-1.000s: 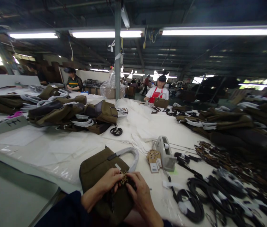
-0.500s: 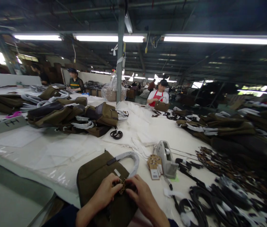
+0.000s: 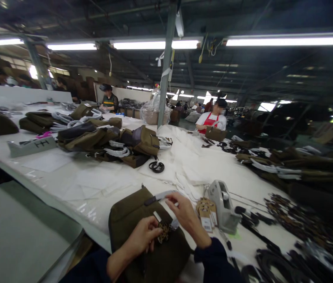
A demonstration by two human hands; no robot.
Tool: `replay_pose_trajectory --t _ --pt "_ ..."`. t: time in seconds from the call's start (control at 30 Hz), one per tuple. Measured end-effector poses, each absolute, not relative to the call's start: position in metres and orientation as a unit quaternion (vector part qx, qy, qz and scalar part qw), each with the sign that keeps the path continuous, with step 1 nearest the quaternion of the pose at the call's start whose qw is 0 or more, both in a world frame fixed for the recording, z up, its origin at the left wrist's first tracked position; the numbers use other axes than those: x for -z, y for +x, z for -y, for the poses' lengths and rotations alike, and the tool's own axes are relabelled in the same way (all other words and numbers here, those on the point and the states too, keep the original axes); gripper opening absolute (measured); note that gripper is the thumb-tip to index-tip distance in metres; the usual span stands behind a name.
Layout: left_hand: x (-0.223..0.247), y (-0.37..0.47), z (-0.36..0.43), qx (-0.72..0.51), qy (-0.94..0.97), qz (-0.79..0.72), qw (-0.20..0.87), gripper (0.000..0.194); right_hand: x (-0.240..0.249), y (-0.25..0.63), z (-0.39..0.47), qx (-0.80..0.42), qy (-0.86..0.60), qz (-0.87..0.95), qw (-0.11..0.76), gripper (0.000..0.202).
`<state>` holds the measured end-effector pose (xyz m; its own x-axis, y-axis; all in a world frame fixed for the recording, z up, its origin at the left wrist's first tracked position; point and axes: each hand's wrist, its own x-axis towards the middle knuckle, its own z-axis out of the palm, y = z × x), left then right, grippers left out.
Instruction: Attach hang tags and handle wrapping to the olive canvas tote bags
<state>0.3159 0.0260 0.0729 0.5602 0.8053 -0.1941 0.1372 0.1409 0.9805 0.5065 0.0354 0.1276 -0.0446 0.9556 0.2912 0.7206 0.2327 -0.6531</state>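
An olive-brown bag (image 3: 131, 212) lies flat on the white table (image 3: 95, 184) in front of me. My left hand (image 3: 145, 237) rests on the bag and pinches a small leopard-print tag (image 3: 164, 232) at its middle. My right hand (image 3: 185, 214) is raised over the bag's top edge, its fingers closed on the bag's white-wrapped handle (image 3: 162, 195). Both sleeves are dark blue.
A grey tape dispenser (image 3: 222, 206) and a bundle of hang tags (image 3: 204, 210) sit right of the bag. Black straps (image 3: 272, 259) cover the table's right side. Piles of olive bags (image 3: 104, 143) lie farther back. Two people (image 3: 212, 118) work at the far end.
My right hand left the leopard-print tag and moved up to the wrapped handle. The view shifted left, so the bag now sits more to the right.
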Motion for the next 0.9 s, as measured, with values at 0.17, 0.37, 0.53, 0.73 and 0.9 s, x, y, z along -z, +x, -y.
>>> replay_pose_trajectory --t 0.17,0.37,0.53,0.73,0.9 --pt "-0.065 0.312 -0.031 -0.26 0.576 -0.371 0.68 0.035 -0.114 0.508 -0.121 -0.093 -0.639 0.711 0.278 0.02" --pt "-0.059 0.312 -0.031 -0.27 0.551 -0.359 0.703 0.039 -0.09 0.524 -0.183 -0.022 -0.695 0.694 0.186 0.025" --pt "-0.043 0.318 -0.036 -0.277 0.53 -0.367 0.712 0.045 -0.083 0.54 -0.212 -0.013 -0.7 0.708 0.09 0.027" --pt "-0.014 0.323 -0.047 -0.288 0.538 -0.372 0.7 0.058 -0.082 0.547 -0.228 -0.003 -0.687 0.727 0.015 0.024" --pt "-0.007 0.323 -0.047 -0.297 0.524 -0.371 0.707 0.061 -0.083 0.547 -0.231 0.011 -0.667 0.745 -0.015 0.023"
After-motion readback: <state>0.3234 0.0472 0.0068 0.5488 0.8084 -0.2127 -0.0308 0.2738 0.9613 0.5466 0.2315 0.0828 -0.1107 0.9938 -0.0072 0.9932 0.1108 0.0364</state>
